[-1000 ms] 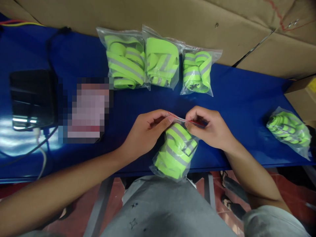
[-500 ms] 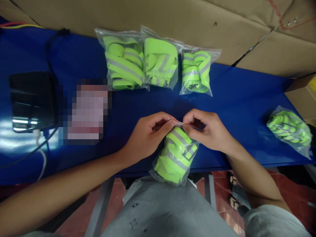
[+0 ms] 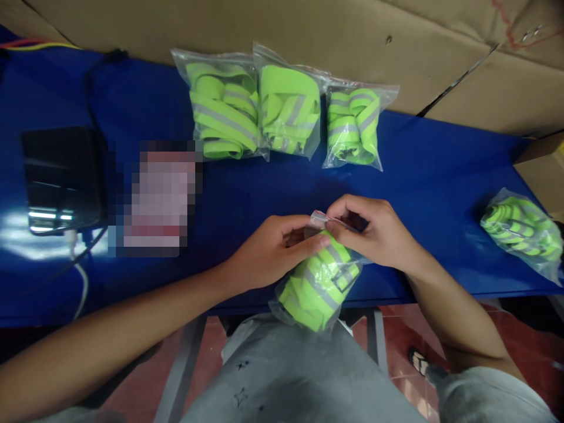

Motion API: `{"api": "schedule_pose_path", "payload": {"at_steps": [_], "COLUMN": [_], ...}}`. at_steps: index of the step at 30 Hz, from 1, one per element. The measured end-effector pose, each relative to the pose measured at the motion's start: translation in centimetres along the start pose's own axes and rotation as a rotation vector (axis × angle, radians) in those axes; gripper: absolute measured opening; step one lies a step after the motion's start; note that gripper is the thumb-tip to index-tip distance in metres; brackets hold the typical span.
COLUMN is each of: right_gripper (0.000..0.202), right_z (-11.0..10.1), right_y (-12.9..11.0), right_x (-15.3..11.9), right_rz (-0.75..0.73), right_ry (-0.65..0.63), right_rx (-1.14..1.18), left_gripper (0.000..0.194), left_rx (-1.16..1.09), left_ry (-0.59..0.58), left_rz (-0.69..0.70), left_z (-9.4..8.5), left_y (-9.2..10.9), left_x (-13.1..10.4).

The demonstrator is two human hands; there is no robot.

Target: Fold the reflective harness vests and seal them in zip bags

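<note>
A clear zip bag [image 3: 315,288] packed with a neon yellow-green strap with grey reflective stripes hangs at the table's front edge, in front of my body. My left hand [image 3: 277,249] grips the bag's left side just below its top, thumb lying over the plastic. At the bag's upper edge, my right hand [image 3: 370,229] pinches the zip strip between thumb and forefinger. A short end of the strip sticks up between the two hands. A dark buckle shows through the plastic.
Three similar bags of straps [image 3: 224,111] lie along the back, against cardboard boxes [image 3: 343,35]. Another bag [image 3: 522,229] is at the far right. A black device [image 3: 61,176] with cables and a blurred-out phone-shaped object [image 3: 161,200] lie left on the blue table [image 3: 247,188].
My left hand has slid down from the zip strip onto the bag's upper body. My right hand stays pinched at the strip. The view has shifted slightly.
</note>
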State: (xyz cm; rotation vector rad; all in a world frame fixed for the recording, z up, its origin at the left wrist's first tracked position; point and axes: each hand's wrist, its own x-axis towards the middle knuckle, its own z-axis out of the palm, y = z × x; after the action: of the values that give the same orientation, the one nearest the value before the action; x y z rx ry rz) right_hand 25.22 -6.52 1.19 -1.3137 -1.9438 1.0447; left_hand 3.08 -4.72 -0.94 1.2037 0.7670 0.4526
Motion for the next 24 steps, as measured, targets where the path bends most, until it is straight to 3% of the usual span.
{"api": "schedule_pose_path", "payload": {"at_steps": [7, 12, 16, 21, 24], "right_gripper": [0.007, 0.012, 0.01, 0.009, 0.013], "right_z": [-0.1, 0.2, 0.3, -0.4, -1.8], "right_y": [0.0, 0.0, -0.2, 0.0, 1.2], "right_x": [-0.2, 0.1, 0.0, 0.0, 0.5], "right_rz": [0.008, -0.008, -0.064, -0.046, -0.067], "right_ry": [0.016, -0.02, 0.029, 0.284, 0.478], "right_rx": [0.078, 0.089, 0.083, 0.136, 0.129], "left_gripper": [0.038, 0.039, 0.041, 0.077, 0.086], "left_rx": [-0.166, -0.05, -0.069, -0.093, 0.013], "left_ry": [-0.125, -0.187, -0.196, -0.216, -0.166], "left_rz": [-0.005, -0.021, -0.02, 0.011, 0.032], "left_z": [0.0, 0.0, 0.1, -0.3, -1.2], "left_y": [-0.1, 0.0, -0.2, 0.0, 0.5], "left_x": [0.0, -0.2, -0.3, -0.3, -0.4]}}
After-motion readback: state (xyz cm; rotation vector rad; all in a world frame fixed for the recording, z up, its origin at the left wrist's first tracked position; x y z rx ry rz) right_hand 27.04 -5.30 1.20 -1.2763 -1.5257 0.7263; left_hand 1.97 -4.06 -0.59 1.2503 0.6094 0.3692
